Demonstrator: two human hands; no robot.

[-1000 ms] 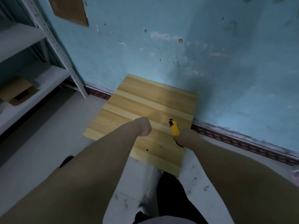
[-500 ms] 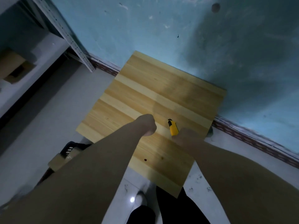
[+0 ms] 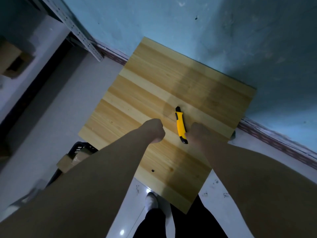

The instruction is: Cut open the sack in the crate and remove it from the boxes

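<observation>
A black slatted crate (image 3: 79,148) is recorded on the floor (image 3: 56,107) at the near-left corner of the table, partly covered by the left forearm; a brown cardboard box (image 3: 66,163) is seen at its outer edge, with a patch of shiny clear film (image 3: 79,156) beside it; whether that film belongs to the sack cannot be told, the rest of the crate's contents being hidden.

A yellow utility knife (image 3: 181,125) with black ends is noted over the wooden table top (image 3: 154,86), its nose pointed toward the wall; no extended blade can be made out. The right hand (image 3: 199,133) is placed against the rear end of the knife, its back turned to the camera; the fingers are hidden, so it cannot be told whether the knife is gripped or merely touched. The left hand (image 3: 153,130) is held over the table just left of the knife, apart from it; its fingers are curled into a fist and nothing is seen in it.

The table is set against a blue-painted wall (image 3: 171,23), marked and pitted in places; a patterned skirting (image 3: 274,143) runs along its foot. A perforated metal shelving upright (image 3: 75,31) is observed at upper left, with blurred cardboard (image 3: 10,60) on a shelf beyond it. One white-covered foot (image 3: 151,200) and dark trousers (image 3: 154,222) are seen below the table's near edge.
</observation>
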